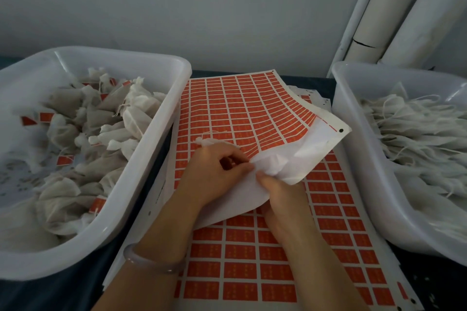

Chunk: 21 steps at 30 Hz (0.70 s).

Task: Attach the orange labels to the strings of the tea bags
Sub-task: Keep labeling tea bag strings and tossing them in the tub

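At the left of the frame a white left tub (161,113) is heaped with filled tagged bags (131,108), each with a small orange tag among the pile. Below it the dark table (63,295) shows. In the centre lie stacked sheets covered in a grid of orange labels (237,98). The labels carry pale marks too small to read. The top sheet (316,144) is curled back at its near right corner, so its white underside faces up over the lower sheet (252,270). The left hand (214,174) reaches in from the lower left with a pale bangle (151,262) on the wrist. Its fingers are curled in a closed grip round a bag (206,142), whose gathered white top and string (213,132) poke out above the knuckles. Just beside it, the right hand (280,192) comes up from the bottom centre, knuckles up. Its thumb and fingers pinch the folded-back edge of the top sheet in a narrow grip. At the right of the frame a right tub (353,134) holds flat empty bags (417,124) with loose strings. Pale tubes (379,7) lean against the wall at the upper right.
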Motion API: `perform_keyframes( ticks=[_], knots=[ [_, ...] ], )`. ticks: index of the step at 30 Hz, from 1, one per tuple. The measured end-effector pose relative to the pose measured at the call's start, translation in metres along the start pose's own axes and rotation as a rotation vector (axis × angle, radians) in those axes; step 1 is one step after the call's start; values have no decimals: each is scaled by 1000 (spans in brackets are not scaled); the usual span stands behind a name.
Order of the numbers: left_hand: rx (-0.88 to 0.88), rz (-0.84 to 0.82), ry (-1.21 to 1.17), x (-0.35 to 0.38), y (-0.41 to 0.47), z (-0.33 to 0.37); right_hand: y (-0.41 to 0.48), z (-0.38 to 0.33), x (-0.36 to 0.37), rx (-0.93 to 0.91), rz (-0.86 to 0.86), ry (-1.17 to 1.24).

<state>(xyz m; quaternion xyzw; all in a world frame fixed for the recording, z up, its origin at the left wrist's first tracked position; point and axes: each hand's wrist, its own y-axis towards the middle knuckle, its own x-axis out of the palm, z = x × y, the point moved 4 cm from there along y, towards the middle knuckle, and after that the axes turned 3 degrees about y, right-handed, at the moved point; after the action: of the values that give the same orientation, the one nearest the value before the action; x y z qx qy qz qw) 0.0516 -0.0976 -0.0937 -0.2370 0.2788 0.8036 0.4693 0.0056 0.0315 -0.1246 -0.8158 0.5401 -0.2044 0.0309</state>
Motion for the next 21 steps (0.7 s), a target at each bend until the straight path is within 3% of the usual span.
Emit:
perform_keyframes(
  ticks=[7,14,21],
  knots=[
    [83,23,70,0,1,1,0,-2,1,-19,-23,-70],
    [-109,-40,-139,1,4,-5,1,2,-2,80,14,9],
    [-82,-53,-65,3,2,-9,-3,-3,0,58,-16,26]
  ],
)
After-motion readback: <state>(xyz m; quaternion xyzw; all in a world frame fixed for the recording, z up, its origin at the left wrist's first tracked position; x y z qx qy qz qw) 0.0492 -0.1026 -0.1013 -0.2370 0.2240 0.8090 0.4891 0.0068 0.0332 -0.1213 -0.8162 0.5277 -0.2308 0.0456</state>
